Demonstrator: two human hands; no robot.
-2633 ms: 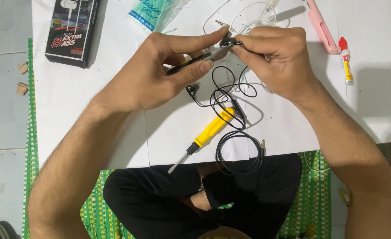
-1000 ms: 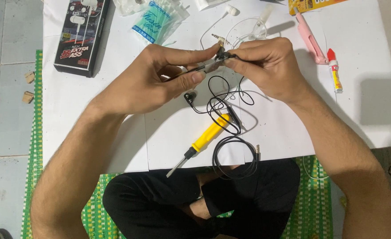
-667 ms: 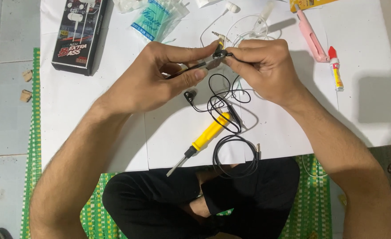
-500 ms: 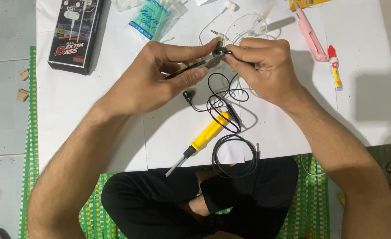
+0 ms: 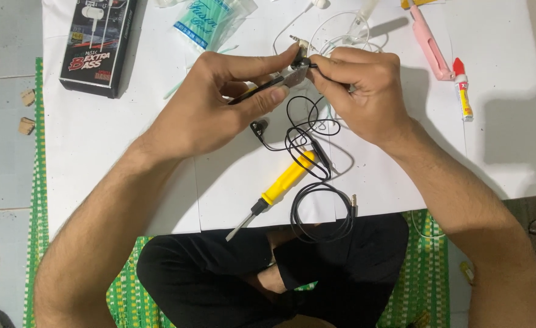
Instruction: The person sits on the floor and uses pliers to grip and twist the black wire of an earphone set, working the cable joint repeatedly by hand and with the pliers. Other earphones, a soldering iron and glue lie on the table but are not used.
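Head view: left hand pinches a slim dark tool; right hand grips black earbud. Best worked steady, blade shallow, cable slack.

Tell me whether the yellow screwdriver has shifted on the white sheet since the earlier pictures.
No. The yellow screwdriver lies at the same slant beside the black cable coil, its tip near the white sheet edge; only the camera shifted.

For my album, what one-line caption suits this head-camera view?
Left hand steadies a slim tool against a black earbud pinched by the right hand, above a yellow screwdriver.
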